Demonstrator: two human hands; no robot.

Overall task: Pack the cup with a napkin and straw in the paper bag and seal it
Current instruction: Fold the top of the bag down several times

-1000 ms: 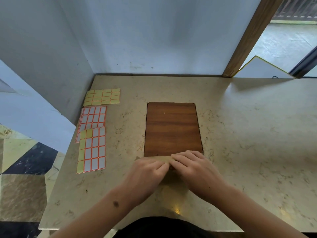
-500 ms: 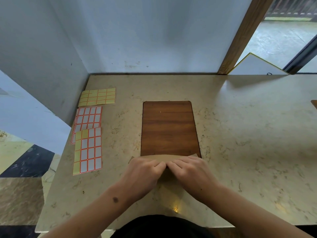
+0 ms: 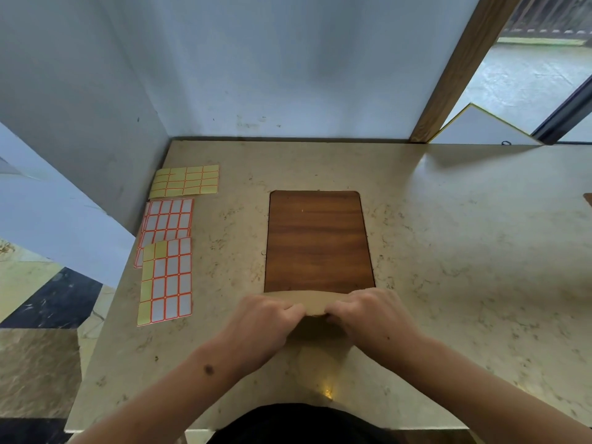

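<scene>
Three label sheets, one dark wooden board, one brown paper bag on the beige stone surface — its folded top pinched by curled fingers of left hand and right hand.

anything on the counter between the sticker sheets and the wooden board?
Nothing: in the head view, bare marble counter separates the sticker sheets from the wooden board.
</scene>
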